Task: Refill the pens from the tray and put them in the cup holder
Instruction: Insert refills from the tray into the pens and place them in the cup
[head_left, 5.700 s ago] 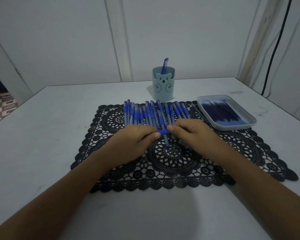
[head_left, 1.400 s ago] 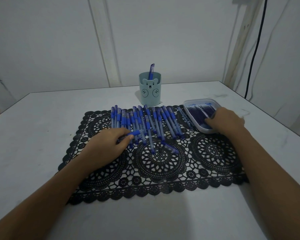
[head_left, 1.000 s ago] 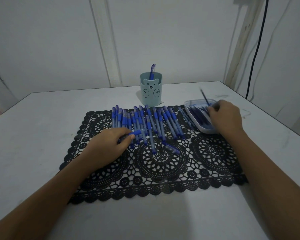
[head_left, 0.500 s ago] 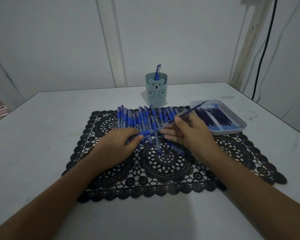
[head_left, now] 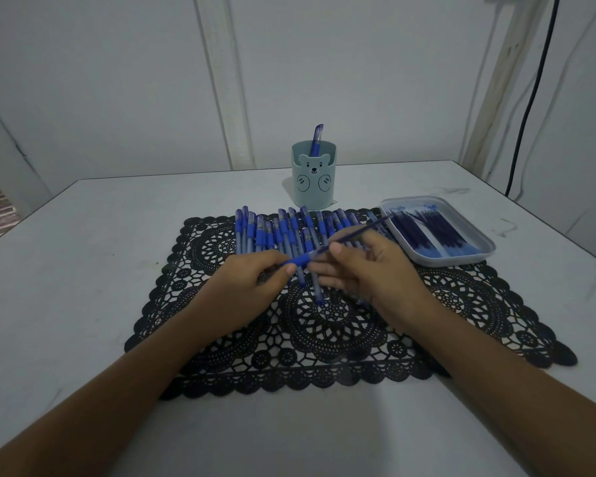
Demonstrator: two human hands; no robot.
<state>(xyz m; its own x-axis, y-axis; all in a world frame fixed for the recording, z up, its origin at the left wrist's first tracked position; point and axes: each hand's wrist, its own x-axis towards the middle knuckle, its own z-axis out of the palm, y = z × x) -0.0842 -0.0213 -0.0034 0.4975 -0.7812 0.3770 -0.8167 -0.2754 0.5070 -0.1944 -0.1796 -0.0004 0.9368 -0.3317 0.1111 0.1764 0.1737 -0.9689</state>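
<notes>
Blue-capped translucent plastic pens (head_left: 286,232) lie side by side along the black lace mat's (head_left: 324,342) 12 o'clock edge, one blue-gripped pen barrel (head_left: 300,260) held above them with a thin dark-blue refill (head_left: 358,231) slanting towards 2 o'clock, where a white rectangular tray (head_left: 448,261) holds more refills (head_left: 430,232); at 12 o'clock a pale-teal bear-faced cup holder (head_left: 312,184) stands upright with one blue pen (head_left: 316,139).

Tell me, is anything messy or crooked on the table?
A little. Two pens stick out below the neat row of pens on the black mat, pointing toward the person. Dark scuff marks smudge the table right of the tray. Nothing is spilled.
</notes>
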